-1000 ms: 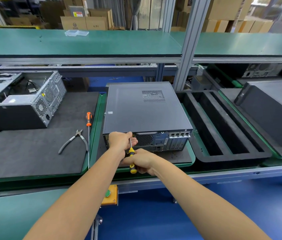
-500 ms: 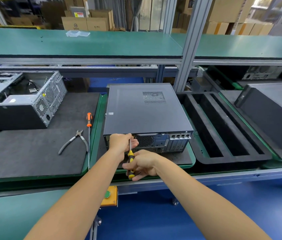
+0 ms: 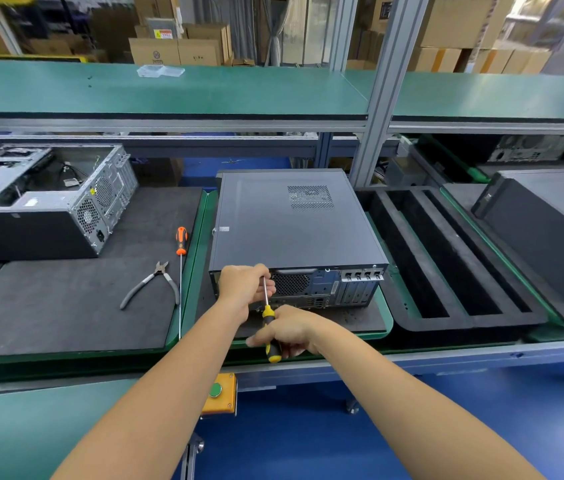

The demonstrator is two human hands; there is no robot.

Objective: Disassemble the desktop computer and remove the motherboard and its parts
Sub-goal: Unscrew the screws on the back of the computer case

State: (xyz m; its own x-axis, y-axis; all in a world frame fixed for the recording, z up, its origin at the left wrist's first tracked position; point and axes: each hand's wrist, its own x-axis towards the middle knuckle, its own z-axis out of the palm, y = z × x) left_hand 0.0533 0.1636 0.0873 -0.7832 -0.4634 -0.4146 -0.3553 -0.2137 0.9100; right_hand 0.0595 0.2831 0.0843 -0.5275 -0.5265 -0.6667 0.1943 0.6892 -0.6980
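Lying flat, lid on, the desktop computer [image 3: 291, 223] meets both hands' fingers clamped on a screwdriver [image 3: 268, 320].

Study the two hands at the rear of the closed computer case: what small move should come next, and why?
Probably keep turning the yellow-handled screwdriver to back the rear screw out. The right hand grips its handle, the left hand steadies the shaft at the top rear edge of the computer case, and the side cover is still on. The screw itself is hidden.

No legible text or labels
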